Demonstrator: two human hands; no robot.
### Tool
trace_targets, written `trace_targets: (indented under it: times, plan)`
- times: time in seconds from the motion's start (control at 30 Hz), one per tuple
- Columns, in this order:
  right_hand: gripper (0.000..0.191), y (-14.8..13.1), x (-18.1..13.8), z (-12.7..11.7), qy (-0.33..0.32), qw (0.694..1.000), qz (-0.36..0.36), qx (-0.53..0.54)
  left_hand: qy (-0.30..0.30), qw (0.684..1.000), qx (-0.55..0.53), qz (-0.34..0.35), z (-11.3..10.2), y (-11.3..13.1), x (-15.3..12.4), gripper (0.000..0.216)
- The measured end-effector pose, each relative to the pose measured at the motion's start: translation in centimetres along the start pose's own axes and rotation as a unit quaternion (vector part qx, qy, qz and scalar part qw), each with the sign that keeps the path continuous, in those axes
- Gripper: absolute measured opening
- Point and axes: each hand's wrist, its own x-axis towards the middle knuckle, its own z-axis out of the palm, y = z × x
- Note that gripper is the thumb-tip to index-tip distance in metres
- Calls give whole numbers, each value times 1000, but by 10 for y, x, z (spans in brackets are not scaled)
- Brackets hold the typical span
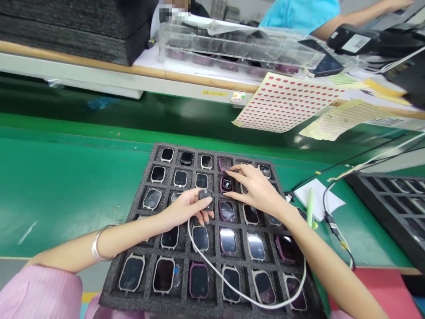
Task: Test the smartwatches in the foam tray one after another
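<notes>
My left hand (192, 206) is closed on a small black square piece (206, 200), thumb across its face. A white cable (229, 285) comes out beneath that hand and loops to the right over the tray. My right hand (250, 184) reaches into a compartment, with thumb and forefinger at opposite edges of a purple smartwatch (226, 184) whose screen is lit. Around both hands, the dark foam tray (114, 274) holds rows of smartwatches in pale, purple and black cases, mostly with dark screens. My right hand partly covers the compartments beneath it.
To the right lie a white paper (320, 199), a green pen (310, 206) and several cables. A second foam tray (381, 195) stands at the right edge. Behind, a shelf bears black foam (66, 31), clear plastic trays (242, 48) and sticker sheets (285, 104). A person in blue (300, 15) is beyond.
</notes>
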Motion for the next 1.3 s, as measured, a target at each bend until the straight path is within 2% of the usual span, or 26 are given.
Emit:
trace_targets:
  times: [0.13, 0.27, 0.37, 0.5, 0.63, 0.7, 0.83, 0.9, 1.0, 1.1, 1.3]
  plan:
    - [28, -20, 22, -2, -10, 999, -40, 26, 23, 1000, -13, 7, -11, 1, -10, 28]
    - [33, -33, 51, 16, -61, 997, -42, 24, 44, 999, -12, -11, -22, -1, -17, 29]
    - [32, -34, 62, 25, -56, 998, -31, 29, 44, 999, -16, -1, -26, -2, -18, 33]
    - [30, -33, 59, 20, -31, 998, -9, 51, 1, 998, -58, -8, -31, -4, -18, 48]
    - [28, -45, 46, 7, 26, 979, -13, 202, -13, 999, -51, -6, -32, -4, -18, 36]
    - [31, -57, 39, 4, 17, 963, -41, 267, -3, 999, -34, -8, -31, -3, -18, 31]
    - [35, -76, 29, 10, -27, 975, -72, 208, 2, 999, -31, -17, -29, 1, -19, 29]
    - [36, -80, 27, 15, -20, 984, -84, 157, -5, 999, -37, -16, -29, 1, -20, 32]
    - [36, -81, 26, 20, -1, 988, -103, 114, 17, 999, -27, -7, -29, 0, -21, 31]
    - [36, -81, 24, 20, 15, 988, -112, 108, 31, 999, -32, -6, -28, -2, -21, 30]
    - [37, -81, 24, 21, 29, 986, -115, 121, 22, 998, -54, -7, -27, -3, -22, 33]
